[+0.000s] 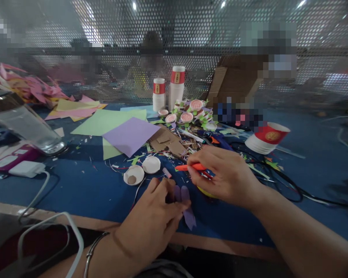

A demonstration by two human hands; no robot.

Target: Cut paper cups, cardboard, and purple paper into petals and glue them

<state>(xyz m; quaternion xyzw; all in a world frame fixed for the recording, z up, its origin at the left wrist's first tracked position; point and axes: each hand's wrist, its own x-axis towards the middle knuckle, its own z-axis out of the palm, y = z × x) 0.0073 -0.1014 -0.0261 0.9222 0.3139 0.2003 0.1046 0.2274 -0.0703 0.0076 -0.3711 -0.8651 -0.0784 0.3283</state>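
My left hand (155, 214) is closed on a folded purple paper strip (189, 216) with a notched lower end, pinched between thumb and fingers near the table's front edge. My right hand (224, 173) grips a slim orange pen-like tool (195, 166); its thin greenish end points left, above the paper. Under the right hand a yellow curved edge (207, 193) shows, mostly hidden. Just beyond my left hand lie two shallow white paper discs (151, 164), the nearer one with a brown round piece (132, 179) inside. A short pale pink stick (167, 173) rests beside them.
Purple paper (130, 135) and green sheets (104, 121) lie behind the discs. Paper scraps, cardboard (168, 143) and a pile of decorated cup bottoms (187, 117) fill the middle. Stacked paper cups (176, 90), a tilted cup (266, 139), cables (290, 189) and a glass (37, 127) stand around.
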